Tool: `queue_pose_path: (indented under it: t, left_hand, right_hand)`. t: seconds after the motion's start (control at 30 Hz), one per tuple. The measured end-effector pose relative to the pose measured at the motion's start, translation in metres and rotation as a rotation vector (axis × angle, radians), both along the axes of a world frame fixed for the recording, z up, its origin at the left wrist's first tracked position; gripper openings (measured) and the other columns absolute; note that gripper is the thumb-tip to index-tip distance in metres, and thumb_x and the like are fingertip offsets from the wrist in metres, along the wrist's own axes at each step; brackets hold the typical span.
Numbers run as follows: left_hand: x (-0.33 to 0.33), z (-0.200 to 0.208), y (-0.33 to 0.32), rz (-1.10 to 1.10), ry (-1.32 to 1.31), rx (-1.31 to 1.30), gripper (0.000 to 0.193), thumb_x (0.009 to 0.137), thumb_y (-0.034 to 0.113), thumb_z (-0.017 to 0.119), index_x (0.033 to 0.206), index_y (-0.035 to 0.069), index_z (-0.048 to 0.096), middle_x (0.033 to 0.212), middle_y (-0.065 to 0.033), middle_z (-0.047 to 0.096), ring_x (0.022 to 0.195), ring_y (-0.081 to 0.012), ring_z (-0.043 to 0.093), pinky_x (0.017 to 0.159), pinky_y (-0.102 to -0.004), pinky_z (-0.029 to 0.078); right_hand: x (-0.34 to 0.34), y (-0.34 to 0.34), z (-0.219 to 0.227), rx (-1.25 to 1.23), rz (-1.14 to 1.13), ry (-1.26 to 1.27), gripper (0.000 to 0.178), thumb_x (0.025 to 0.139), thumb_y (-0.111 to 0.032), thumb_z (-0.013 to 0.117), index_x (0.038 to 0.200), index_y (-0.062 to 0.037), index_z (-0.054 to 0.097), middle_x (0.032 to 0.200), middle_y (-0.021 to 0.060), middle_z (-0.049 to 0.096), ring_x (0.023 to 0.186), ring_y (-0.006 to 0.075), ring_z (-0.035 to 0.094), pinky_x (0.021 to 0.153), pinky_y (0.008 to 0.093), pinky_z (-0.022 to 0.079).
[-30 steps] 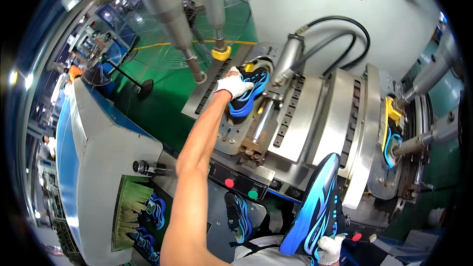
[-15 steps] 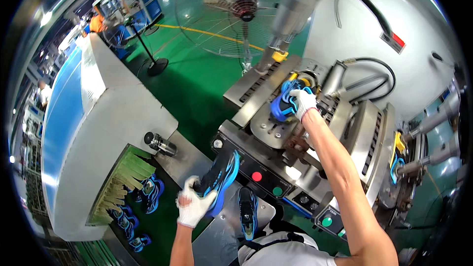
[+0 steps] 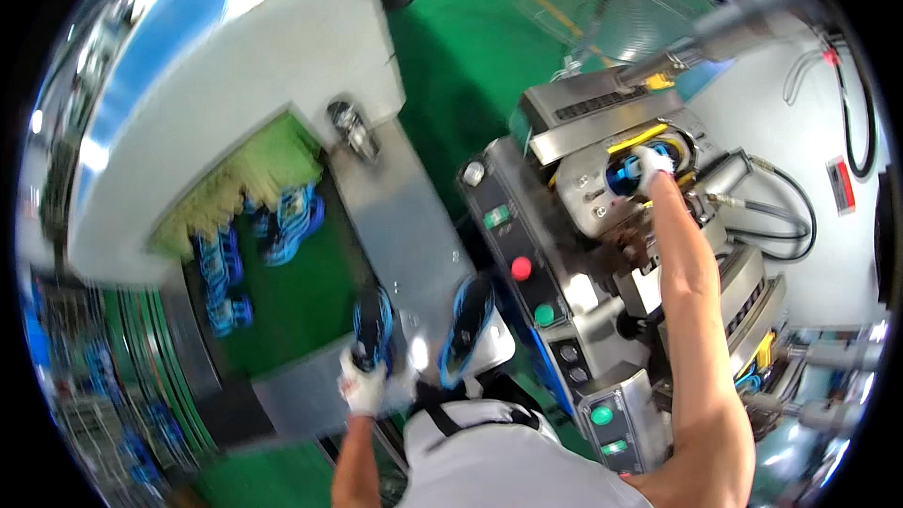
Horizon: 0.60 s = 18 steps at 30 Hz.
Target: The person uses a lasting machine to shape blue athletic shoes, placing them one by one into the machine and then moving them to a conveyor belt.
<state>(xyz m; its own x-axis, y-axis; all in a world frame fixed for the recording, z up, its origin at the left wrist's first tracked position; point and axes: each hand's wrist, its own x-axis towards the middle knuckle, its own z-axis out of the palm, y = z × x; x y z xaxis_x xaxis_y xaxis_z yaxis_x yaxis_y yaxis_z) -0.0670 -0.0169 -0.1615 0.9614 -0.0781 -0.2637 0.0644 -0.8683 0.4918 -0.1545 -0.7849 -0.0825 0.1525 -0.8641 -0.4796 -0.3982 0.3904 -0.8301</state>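
My left hand [image 3: 362, 384], in a white glove, is closed on the heel end of a black and blue sports shoe [image 3: 372, 322] at the metal ledge. Beside it on the ledge lies another black and blue shoe [image 3: 467, 325]. My right hand [image 3: 654, 167], also gloved, reaches out to the press machine [image 3: 583, 190]. Its fingers are closed around a blue and black shoe [image 3: 623, 175] sitting in the machine's rounded holder; blur and the hand hide part of that shoe.
Several blue shoes [image 3: 293, 224] sit on a green conveyor under a fringed opening [image 3: 235, 179] at the left. A control panel [image 3: 520, 268] with red and green buttons fronts the machine. Hoses [image 3: 790, 216] and a metal cylinder [image 3: 353, 132] stand nearby.
My view has swung left. The left hand has brought its shoe down to the ledge, beside the other one. In the machine, the shoe at my right hand now sits lower and farther into the holder.
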Motion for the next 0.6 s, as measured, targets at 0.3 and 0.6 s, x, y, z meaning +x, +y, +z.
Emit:
queue_pose_path:
  t: [0.3, 0.6]
  left_hand:
    - [0.009, 0.005, 0.032, -0.047, 0.317, -0.193, 0.085, 0.076, 0.037, 0.083, 0.145, 0.006, 0.044, 0.124, -0.0228, 0.067, 0.114, -0.0404, 0.065, 0.102, -0.0471, 0.050]
    - [0.086, 0.006, 0.105, -0.071, 0.688, -0.278, 0.090, 0.076, 0.050, 0.078, 0.140, -0.003, 0.044, 0.134, -0.0323, 0.058, 0.124, -0.0454, 0.059, 0.107, -0.0463, 0.046]
  right_hand:
    - [-0.053, 0.437, 0.020, -1.124, 0.637, 0.539, 0.088, 0.092, -0.032, 0.076, 0.156, 0.0065, 0.029, 0.159, 0.0233, 0.037, 0.147, 0.0310, 0.039, 0.122, 0.0414, 0.030]
    - [-0.031, 0.568, -0.060, -0.408, 0.733, 0.733, 0.116, 0.076, -0.037, 0.086, 0.158, 0.0091, 0.018, 0.161, 0.0298, 0.030, 0.152, 0.0379, 0.029, 0.123, 0.0405, 0.026]
